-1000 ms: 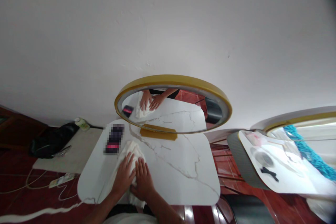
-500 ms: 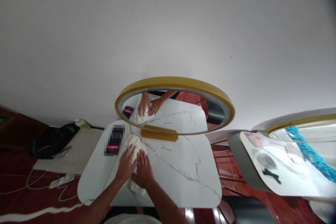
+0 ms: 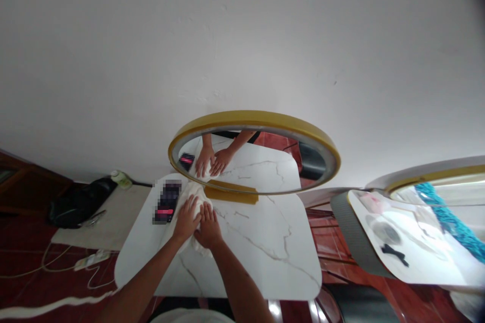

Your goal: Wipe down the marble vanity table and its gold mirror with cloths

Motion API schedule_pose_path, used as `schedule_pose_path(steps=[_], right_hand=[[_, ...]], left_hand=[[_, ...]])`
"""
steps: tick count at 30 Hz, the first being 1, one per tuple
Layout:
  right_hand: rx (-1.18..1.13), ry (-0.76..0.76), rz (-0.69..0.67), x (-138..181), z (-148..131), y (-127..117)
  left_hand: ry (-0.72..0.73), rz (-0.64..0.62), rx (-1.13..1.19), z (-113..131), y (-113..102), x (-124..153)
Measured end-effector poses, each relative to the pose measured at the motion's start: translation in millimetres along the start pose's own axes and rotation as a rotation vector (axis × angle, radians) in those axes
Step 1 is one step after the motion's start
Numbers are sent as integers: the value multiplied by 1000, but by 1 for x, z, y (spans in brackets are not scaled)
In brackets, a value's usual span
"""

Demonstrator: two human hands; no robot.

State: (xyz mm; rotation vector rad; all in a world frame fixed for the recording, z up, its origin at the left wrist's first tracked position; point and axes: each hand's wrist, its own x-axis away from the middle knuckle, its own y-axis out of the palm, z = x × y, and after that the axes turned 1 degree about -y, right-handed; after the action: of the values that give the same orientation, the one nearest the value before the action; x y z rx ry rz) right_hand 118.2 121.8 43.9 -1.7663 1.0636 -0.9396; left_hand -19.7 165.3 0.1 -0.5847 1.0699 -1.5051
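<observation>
Both my hands press flat on a white cloth [image 3: 191, 193] lying on a white marble table [image 3: 265, 257]. My left hand [image 3: 186, 218] rests on the cloth's left part with fingers stretched out. My right hand [image 3: 208, 225] lies beside it, fingers also extended, touching the left hand. A dark phone [image 3: 167, 202] lies just left of the cloth. A round gold-framed mirror [image 3: 254, 152] stands at the table's far edge and reflects the hands.
A black bag [image 3: 78, 202] and a small bottle [image 3: 121, 179] sit on a low surface at left. Cables and a power strip [image 3: 89, 260] lie on the red floor. A second table with a mirror [image 3: 401, 234] stands at right.
Both hands have slid the cloth away from me across the table, toward the mirror's base and the phone.
</observation>
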Motion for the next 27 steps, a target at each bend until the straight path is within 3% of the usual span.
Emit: schedule_pose_path(steps=[4, 9, 13, 17, 21, 27], right_hand=[[-21, 2, -31, 17, 1, -2], [-20, -15, -48, 66, 17, -11], [-30, 2, -48, 105, 40, -15], [-24, 128, 22, 131, 54, -10], [-33, 139, 90, 146, 45, -6], [-19, -39, -61, 138, 21, -14]], left_hand=[[24, -22, -13, 6, -4, 14], [69, -99, -46, 21, -14, 53], [188, -175, -77, 33, -23, 85], [339, -216, -106, 41, -30, 93], [471, -307, -61, 44, -35, 84], [357, -269, -95, 31, -38, 102]])
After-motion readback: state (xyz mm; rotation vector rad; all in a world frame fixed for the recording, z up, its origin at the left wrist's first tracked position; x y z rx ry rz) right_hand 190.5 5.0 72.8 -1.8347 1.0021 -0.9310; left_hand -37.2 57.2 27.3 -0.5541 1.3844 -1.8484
